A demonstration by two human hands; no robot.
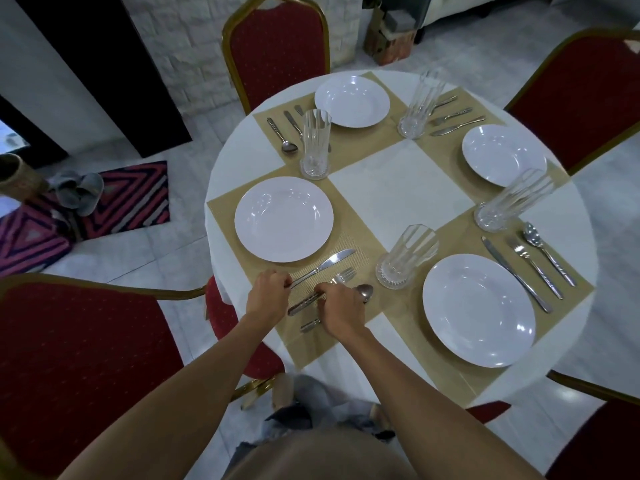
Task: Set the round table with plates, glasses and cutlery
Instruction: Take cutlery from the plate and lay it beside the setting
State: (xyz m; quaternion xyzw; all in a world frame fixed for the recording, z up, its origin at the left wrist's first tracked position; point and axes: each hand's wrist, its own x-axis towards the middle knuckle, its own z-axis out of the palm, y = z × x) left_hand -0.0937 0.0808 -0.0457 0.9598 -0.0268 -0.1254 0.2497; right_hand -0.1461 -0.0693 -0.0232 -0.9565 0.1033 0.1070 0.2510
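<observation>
Left hand (268,289) is gripping the knife (325,266), right hand (341,308) pinching the fork (343,276), both utensils pointing diagonally toward the middle of the counter (398,174); red chairs (277,39) are ringing it.

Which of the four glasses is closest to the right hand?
The glass standing just beyond the right hand, at the upper left of the near-right plate. The other three sit farther across the table.

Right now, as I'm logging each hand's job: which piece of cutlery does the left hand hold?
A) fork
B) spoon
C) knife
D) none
C: the left hand pinches the handle end of the knife, while the right hand pinches the fork, beside the spoon.
</observation>
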